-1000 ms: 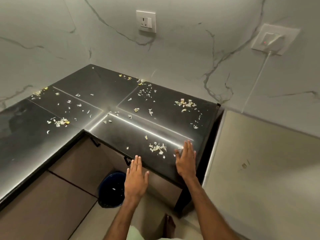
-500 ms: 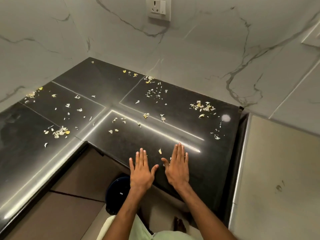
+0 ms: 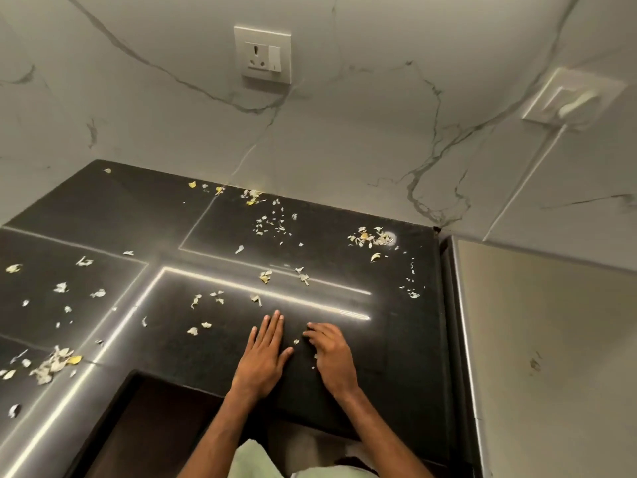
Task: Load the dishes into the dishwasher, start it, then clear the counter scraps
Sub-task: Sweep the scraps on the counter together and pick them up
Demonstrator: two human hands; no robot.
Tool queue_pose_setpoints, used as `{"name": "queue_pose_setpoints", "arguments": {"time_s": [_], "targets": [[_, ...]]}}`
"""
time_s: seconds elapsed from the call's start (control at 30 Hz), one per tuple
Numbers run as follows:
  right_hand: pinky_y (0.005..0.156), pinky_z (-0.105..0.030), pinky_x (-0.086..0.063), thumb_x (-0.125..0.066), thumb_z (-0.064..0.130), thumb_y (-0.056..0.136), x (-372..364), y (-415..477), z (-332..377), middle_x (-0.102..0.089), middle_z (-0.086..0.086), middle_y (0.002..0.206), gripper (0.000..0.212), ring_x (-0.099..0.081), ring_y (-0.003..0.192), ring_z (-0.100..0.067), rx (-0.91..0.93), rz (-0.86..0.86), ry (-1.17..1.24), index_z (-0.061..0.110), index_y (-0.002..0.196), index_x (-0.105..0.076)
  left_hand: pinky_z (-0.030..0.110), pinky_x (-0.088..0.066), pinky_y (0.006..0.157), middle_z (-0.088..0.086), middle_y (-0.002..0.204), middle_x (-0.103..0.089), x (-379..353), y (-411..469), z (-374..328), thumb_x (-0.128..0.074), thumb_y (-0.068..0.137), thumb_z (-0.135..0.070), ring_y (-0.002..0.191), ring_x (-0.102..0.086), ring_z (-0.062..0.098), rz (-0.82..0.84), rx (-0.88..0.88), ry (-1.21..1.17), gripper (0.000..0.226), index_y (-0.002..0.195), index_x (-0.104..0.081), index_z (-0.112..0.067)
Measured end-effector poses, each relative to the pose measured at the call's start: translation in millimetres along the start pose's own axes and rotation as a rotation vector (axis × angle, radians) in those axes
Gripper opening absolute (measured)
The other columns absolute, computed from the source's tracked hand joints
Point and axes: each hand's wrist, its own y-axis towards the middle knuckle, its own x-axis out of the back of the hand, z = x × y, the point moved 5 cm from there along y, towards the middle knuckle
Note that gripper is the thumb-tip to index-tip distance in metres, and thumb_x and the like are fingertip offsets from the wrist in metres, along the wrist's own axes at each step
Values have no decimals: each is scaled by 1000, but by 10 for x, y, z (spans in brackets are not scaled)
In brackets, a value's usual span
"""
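Below the white, grey-veined marble wall [image 3: 344,132], the black polished stone counter [image 3: 396,357] runs in an L, strewn from its back edge to its left end with pale and yellow peel scraps [image 3: 370,238]. Near its front edge the left hand [image 3: 263,357] lies flat, fingers straight and together, and just beside it the right hand [image 3: 331,353] rests with fingers bent, tips on the stone; whether it holds anything underneath I cannot tell. One tiny scrap [image 3: 295,341] lies between the hands.
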Motion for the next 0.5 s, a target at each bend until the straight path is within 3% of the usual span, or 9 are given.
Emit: {"name": "queue_pose_setpoints", "arguments": {"time_s": [0.1,0.17,0.23,0.33,0.4,0.5], "targets": [[85,-21,-49,-67,-2,79,159,74,-27,-70,8,94,22,-58,93,-3,-77,-94,129,16,90,-76,25,19,116,-4,162,3,-18,89,-64,-9,95,-58,151,1,18,40,6,13,74,156,-7,-15],[83,-22,-51,-67,-2,82,214,146,-69,-71,10,90,22,-60,89,-1,-141,-111,216,17,87,-76,25,17,116,-1,163,-5,-19,162,-111,-13,98,-53,151,-5,20,33,-5,24,70,156,-13,-14],[85,-26,-52,-69,-2,83,301,231,-171,-72,11,92,22,-62,91,0,-200,-154,286,17,92,-76,24,19,116,-3,163,5,21,247,-167,-8,95,-55,152,3,18,-9,-19,3,73,156,-4,-16],[99,-30,-48,-67,5,91,628,444,-578,-69,4,116,24,-58,109,-1,-289,-314,252,15,113,-72,27,18,119,-10,160,23,88,357,-335,-11,98,-57,148,22,8,-60,-128,-29,70,155,13,-24],[114,-37,-37,-62,17,97,918,638,-1037,-55,-3,142,35,-46,133,-9,-381,-381,127,12,131,-62,30,14,121,-13,160,26,105,386,-538,-20,101,-59,146,26,5,-43,-226,-22,73,155,16,-26],[121,-50,-18,-51,40,100,1221,875,-1696,-24,-7,163,59,-20,150,-23,-535,-278,-136,14,151,-38,37,0,120,-8,165,9,-44,410,-835,-24,100,-65,152,7,12,-1,-362,81,76,158,2,-24]]}}
